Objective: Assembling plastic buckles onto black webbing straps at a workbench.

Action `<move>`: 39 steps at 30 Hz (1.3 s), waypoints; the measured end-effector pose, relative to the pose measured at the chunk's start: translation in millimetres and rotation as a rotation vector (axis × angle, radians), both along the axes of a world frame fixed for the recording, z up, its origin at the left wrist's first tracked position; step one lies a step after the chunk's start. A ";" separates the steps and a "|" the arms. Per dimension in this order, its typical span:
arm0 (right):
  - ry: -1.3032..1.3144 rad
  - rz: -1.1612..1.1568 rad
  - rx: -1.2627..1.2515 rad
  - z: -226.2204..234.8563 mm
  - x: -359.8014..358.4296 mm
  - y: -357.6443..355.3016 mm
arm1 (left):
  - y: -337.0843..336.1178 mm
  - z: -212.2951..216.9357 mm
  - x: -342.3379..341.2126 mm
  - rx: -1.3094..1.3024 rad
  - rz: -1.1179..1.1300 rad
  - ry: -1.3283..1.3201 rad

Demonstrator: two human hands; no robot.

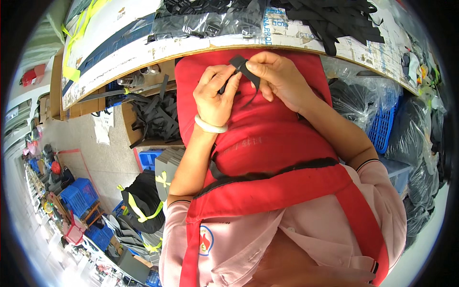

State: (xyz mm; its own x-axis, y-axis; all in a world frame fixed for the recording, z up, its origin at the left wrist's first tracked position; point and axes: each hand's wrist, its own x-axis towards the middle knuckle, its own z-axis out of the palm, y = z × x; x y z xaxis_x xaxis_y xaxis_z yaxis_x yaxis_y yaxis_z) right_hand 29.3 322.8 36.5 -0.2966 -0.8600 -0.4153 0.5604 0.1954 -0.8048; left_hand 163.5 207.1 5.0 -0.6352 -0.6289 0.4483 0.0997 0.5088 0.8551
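Above the lap of my red apron (267, 112), both hands meet over a piece of black webbing strap (250, 76). My left hand (215, 93), a pale bangle (210, 125) at its wrist, is closed on the strap's near part. Part of a dark piece shows between its fingers, too covered to tell whether it is a buckle. With thumb and fingers my right hand (282, 79) pinches the strap near its upper end. A thin loose end of it curves down between the hands.
Along the front runs a worktable (129, 64), with black plastic buckles (210, 29) in clear bags and a heap of black straps (334, 21). A carton of black straps (155, 117) stands below left. A blue crate (381, 126) and bagged goods (413, 131) stand right.
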 end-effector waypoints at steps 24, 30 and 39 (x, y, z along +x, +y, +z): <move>0.549 0.164 0.047 1.7 10.0 0.4 | 4.6 11.5 15.0 0.934 -0.012 -0.055; 0.201 0.271 0.123 2.5 -0.3 -1.0 | -0.9 10.5 23.9 0.820 -0.095 -0.085; -0.120 0.381 0.011 -13.3 2.9 -18.6 | -7.3 15.4 51.6 0.819 -0.106 -0.123</move>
State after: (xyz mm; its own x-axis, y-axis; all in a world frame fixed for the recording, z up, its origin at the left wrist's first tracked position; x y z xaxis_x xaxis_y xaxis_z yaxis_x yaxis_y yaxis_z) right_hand 32.2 304.2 23.1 0.0940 -0.8945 -0.4370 0.5360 0.4154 -0.7350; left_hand 215.1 199.8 20.3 -0.7240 -0.6598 -0.2010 -0.0059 -0.2854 0.9584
